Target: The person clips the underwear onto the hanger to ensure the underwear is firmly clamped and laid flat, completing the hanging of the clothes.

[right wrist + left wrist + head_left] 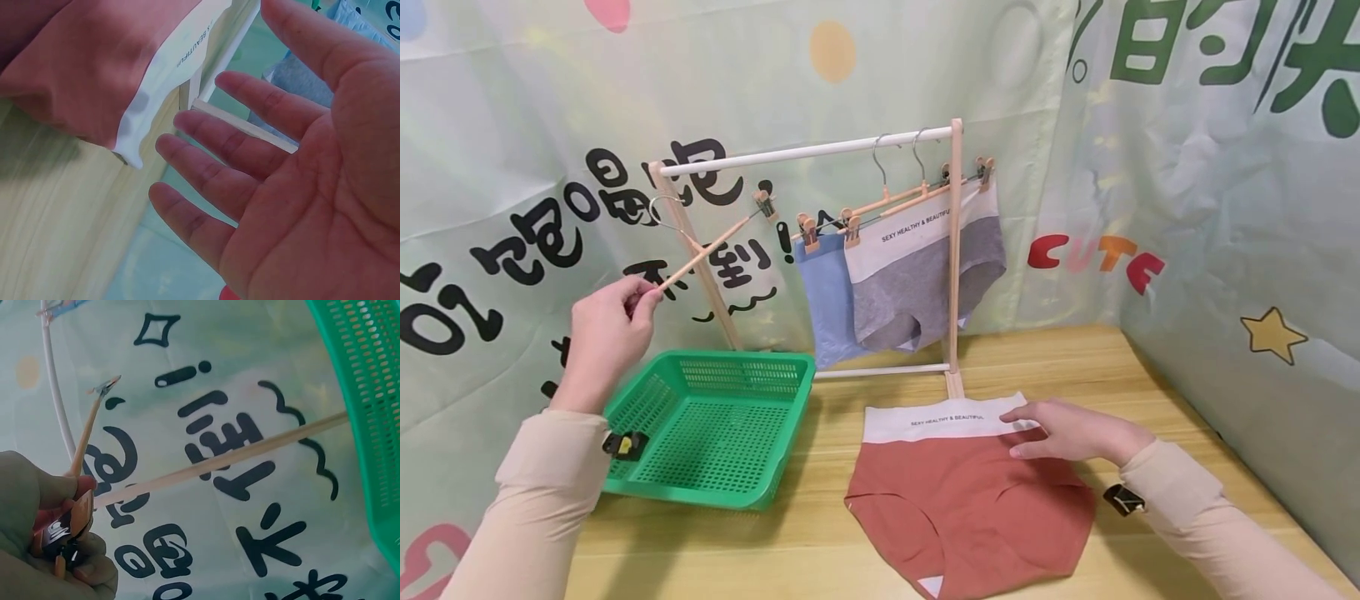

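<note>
My left hand [613,333] grips one end of a clip hanger [715,245], fingers around its near clip [69,528]. The hanger slants up to the right, its far clip [765,205] holding nothing, its metal hook close to the rack's left post. Red-brown briefs [970,508] with a white lettered waistband lie flat on the table. My right hand [1067,429] hovers over the waistband's right end, fingers spread and holding nothing; the right wrist view shows its bare palm.
Behind stands a wooden rack with a white top bar [805,153]. Grey briefs [902,292] and blue briefs [827,300] hang from it on clip hangers. A green basket [782,450] stands on the table [820,533] at the left. Printed cloth hangs at the back and right.
</note>
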### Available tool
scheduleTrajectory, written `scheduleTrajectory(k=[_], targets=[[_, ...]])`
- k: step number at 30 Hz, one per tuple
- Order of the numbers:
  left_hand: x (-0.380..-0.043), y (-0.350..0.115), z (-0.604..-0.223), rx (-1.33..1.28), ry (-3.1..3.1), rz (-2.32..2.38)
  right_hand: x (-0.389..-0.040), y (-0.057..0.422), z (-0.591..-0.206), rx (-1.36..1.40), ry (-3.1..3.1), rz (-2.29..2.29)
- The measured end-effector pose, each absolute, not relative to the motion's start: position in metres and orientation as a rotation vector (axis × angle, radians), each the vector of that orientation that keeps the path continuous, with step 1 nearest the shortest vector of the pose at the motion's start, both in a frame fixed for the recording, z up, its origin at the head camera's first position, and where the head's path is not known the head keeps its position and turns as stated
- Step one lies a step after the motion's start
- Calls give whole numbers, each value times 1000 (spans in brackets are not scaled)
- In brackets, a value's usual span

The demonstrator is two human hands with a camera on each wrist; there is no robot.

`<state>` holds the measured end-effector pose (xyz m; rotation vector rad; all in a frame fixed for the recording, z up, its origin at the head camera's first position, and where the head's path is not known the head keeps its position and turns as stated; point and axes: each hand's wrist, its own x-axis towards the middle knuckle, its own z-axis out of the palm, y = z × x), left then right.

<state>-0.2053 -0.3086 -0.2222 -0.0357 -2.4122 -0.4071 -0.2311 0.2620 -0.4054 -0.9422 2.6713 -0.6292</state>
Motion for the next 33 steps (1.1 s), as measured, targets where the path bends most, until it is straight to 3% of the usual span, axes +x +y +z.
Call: scheduleTrajectory(k=[10,18,33], targets=[[-152,-307,-257,-36,-2331,-437,-230,264,-412,-962,2665,-644],[-112,-281,-268,-210,-2241,-520,-227,263,-415,-1010,2665,-650],[-87,-257,-289,-197,-2232,-553,-225,269,-422,-994,2655,-672]])
